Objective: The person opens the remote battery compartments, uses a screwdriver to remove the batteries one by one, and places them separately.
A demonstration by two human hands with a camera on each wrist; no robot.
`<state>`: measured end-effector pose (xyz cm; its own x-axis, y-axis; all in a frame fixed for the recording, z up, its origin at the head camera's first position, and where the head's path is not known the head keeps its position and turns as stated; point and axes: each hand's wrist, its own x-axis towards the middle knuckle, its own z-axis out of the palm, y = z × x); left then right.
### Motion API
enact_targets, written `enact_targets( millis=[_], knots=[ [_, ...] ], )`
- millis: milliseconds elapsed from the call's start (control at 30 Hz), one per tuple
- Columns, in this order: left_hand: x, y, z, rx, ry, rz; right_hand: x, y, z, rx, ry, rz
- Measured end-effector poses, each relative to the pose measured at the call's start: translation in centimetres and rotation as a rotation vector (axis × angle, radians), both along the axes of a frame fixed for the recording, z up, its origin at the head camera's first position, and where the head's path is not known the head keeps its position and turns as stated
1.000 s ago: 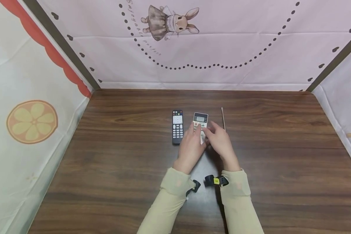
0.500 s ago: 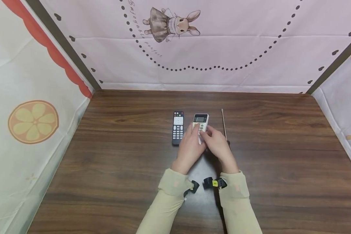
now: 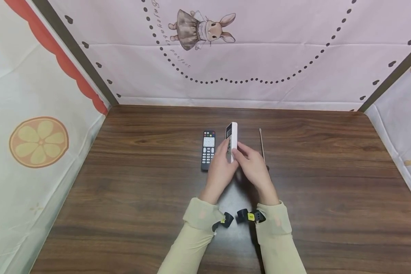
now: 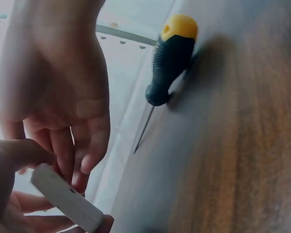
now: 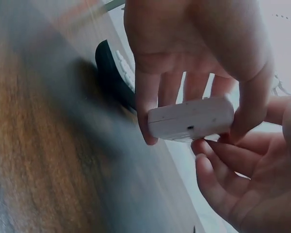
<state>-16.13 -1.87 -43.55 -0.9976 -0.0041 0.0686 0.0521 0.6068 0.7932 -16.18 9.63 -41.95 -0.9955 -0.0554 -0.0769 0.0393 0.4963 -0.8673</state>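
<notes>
A white remote control (image 3: 234, 135) is tilted on its long edge between my two hands in the head view. My left hand (image 3: 220, 173) grips it, thumb on one side and fingers on the other; the right wrist view shows the plain end of the white remote control (image 5: 191, 119) within that hold. My right hand (image 3: 257, 171) is close against the remote's right side, its fingertips touching it, no firm hold visible. In the left wrist view the fingers of the right hand (image 4: 63, 92) extend loosely behind the remote. The remote's lower part is hidden by the hands.
A black remote control (image 3: 208, 152) with white buttons lies left of the hands on the wooden table (image 3: 140, 182). On the right lies a screwdriver (image 3: 262, 144), whose black and yellow handle (image 4: 172, 63) shows in the left wrist view. Printed cloth (image 3: 260, 57) hangs behind the table.
The white remote control, face-up before, has been raised and turned onto its side, so its right edge now shows. Both hands have shifted slightly with it. The black remote and screwdriver stay put.
</notes>
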Motion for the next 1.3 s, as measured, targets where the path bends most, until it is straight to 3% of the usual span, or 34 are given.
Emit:
enact_targets(
  millis=[167,400,533,767,900,1067,1300],
  knots=[
    [-0.2,-0.5,0.0,0.176,-0.037,0.073,0.2,-0.3,0.2,0.028,0.058,0.068],
    [-0.5,-1.4,0.3,0.58,-0.12,0.149,0.2,-0.3,0.0,0.096,0.189,0.194],
    [-0.6,-1.8,0.5,0.781,-0.16,0.132,0.2,-0.5,0.1,0.112,0.213,0.227],
    [-0.5,-2.1,0.4,0.961,-0.215,0.08,0.2,-0.5,0.0,0.11,0.24,0.233],
    [-0.5,-2.3,0.5,0.999,-0.255,0.061,0.2,-0.5,0.1,0.121,0.251,0.229],
    [-0.4,-2.5,0.4,0.885,-0.292,0.024,0.3,-0.5,0.2,0.126,0.246,0.17],
    [-0.4,-2.7,0.6,0.782,-0.29,-0.095,0.4,-0.2,0.4,0.144,0.193,0.108]
  ],
)
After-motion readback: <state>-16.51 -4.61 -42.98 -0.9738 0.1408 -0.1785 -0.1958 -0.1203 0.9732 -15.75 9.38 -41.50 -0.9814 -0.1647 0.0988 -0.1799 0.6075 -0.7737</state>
